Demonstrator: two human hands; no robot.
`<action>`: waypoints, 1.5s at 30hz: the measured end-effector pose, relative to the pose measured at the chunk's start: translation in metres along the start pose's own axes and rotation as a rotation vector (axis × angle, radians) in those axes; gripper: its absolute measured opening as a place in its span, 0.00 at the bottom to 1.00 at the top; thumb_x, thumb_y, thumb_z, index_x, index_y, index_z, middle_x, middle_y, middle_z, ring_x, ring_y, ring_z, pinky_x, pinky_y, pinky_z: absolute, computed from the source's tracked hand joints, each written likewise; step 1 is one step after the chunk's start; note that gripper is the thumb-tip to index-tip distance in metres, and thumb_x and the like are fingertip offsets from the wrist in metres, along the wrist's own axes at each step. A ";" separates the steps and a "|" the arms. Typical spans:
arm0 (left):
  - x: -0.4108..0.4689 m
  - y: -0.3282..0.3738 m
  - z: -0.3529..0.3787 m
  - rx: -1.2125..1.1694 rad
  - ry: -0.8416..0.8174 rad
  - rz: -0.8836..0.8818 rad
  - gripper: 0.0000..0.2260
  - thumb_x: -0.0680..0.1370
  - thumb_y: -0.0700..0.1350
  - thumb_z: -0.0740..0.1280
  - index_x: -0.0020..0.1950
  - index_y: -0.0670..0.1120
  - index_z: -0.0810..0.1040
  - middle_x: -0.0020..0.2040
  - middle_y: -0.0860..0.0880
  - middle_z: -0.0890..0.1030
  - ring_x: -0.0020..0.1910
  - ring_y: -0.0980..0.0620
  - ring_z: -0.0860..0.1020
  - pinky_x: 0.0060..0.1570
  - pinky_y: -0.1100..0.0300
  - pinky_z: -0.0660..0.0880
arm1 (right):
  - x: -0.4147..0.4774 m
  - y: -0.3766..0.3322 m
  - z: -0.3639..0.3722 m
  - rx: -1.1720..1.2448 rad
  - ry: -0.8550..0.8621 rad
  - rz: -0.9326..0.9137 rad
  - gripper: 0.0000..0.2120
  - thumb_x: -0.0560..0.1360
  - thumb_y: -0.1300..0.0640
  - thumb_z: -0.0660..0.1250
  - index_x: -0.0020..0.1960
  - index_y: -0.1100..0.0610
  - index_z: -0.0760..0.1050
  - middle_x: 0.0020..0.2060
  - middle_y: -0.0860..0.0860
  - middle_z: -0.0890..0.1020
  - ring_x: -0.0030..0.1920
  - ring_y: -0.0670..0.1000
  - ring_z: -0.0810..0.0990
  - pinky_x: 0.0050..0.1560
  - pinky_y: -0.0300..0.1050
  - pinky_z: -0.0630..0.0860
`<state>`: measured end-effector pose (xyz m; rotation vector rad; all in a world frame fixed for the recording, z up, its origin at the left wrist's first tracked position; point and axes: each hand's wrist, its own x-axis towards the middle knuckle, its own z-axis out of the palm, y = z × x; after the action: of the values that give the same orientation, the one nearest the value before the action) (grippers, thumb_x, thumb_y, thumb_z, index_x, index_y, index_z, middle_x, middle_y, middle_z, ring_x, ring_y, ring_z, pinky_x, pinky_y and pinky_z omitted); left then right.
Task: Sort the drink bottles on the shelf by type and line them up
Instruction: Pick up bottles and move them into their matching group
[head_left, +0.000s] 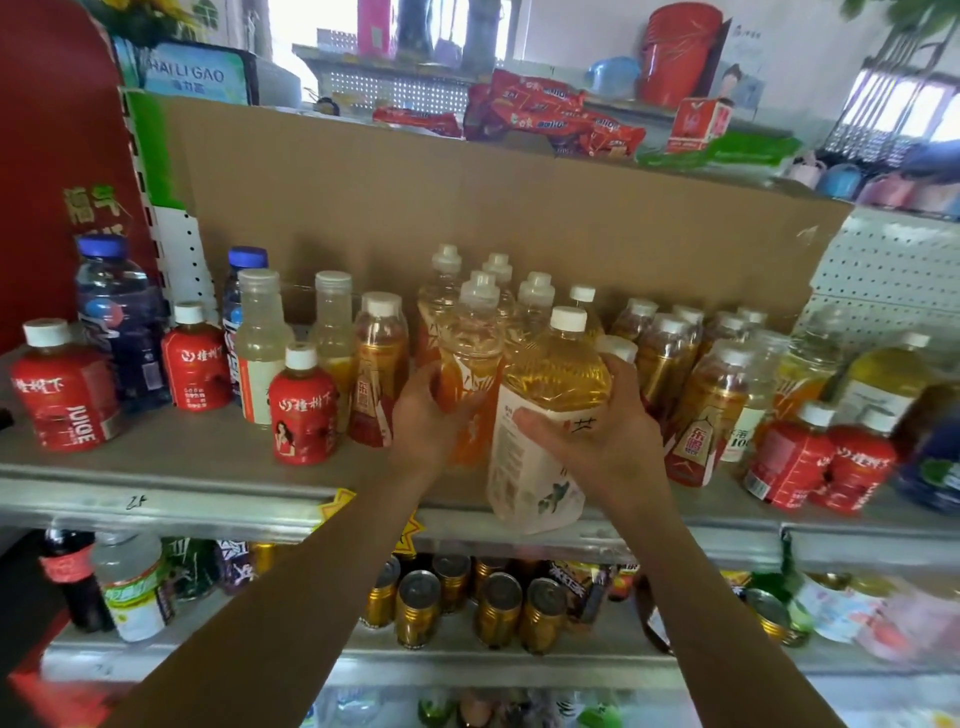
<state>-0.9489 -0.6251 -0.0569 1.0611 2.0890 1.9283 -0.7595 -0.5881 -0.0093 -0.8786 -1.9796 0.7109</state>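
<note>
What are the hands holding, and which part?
The left hand grips the orange-label bottle round its middle. The right hand grips the white-label bottle across its label, just under the shoulder.

Only 1 view, head-worn, wide-angle. Faces forward and slightly down at the shelf (197, 447), close up.

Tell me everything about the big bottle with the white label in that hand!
A clear plastic bottle full of golden drink, with a white cap and a white label bearing dark writing and a leaf picture. It stands at the front edge of the shelf. The right hand grips it, thumb across the label. An orange-labelled bottle, held by the left hand, is right beside it.
</note>
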 end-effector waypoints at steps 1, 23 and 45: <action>0.003 0.000 0.003 0.012 -0.003 0.000 0.23 0.72 0.53 0.75 0.64 0.49 0.76 0.51 0.57 0.79 0.52 0.55 0.78 0.51 0.61 0.71 | 0.000 0.000 0.000 0.001 -0.002 0.003 0.47 0.63 0.35 0.77 0.75 0.44 0.59 0.66 0.44 0.77 0.64 0.50 0.77 0.62 0.52 0.78; 0.032 0.013 -0.042 0.424 0.303 0.114 0.33 0.71 0.44 0.75 0.71 0.42 0.63 0.66 0.36 0.68 0.61 0.34 0.73 0.59 0.45 0.72 | 0.006 0.001 0.010 0.085 -0.007 -0.013 0.50 0.63 0.38 0.79 0.77 0.48 0.60 0.62 0.40 0.76 0.62 0.45 0.74 0.64 0.50 0.76; -0.093 0.046 -0.062 -0.223 -0.128 0.157 0.30 0.66 0.55 0.75 0.67 0.59 0.74 0.59 0.58 0.81 0.59 0.54 0.79 0.58 0.47 0.78 | -0.051 0.022 -0.059 0.081 0.164 0.094 0.44 0.63 0.41 0.81 0.73 0.48 0.64 0.54 0.38 0.78 0.56 0.45 0.78 0.51 0.39 0.76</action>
<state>-0.8923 -0.7295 -0.0380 1.2925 1.7235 2.0436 -0.6809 -0.6061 -0.0201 -0.9556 -1.7623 0.7431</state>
